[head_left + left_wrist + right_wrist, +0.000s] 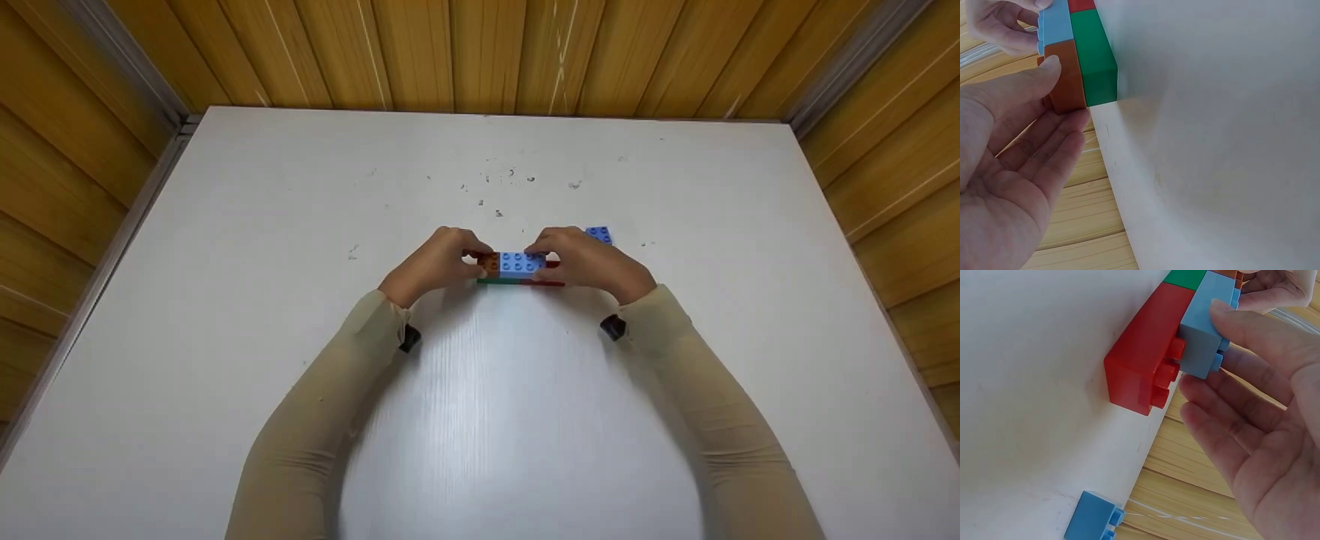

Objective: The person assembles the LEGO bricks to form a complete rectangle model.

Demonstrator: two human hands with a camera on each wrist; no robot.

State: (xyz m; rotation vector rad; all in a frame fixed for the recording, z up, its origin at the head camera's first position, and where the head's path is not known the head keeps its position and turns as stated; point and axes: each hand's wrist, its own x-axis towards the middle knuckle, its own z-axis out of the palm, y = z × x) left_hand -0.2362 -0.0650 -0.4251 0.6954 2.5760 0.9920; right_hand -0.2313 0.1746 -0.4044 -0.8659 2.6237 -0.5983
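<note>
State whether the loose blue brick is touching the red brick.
Apart. The right wrist view shows it: a stretch of bare white tabletop lies between the loose blue brick and the near end of the red brick.

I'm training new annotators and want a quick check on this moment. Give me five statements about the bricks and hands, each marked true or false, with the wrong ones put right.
1. The left hand holds the brown brick. True.
2. The right hand pinches the red brick. False: it pinches the light blue brick.
3. The green brick lies on top of the brown brick. False: it is underneath.
4. Studs show at one end of the red brick. True.
5. The loose blue brick touches the red brick. False: it sits apart on the table.
</note>
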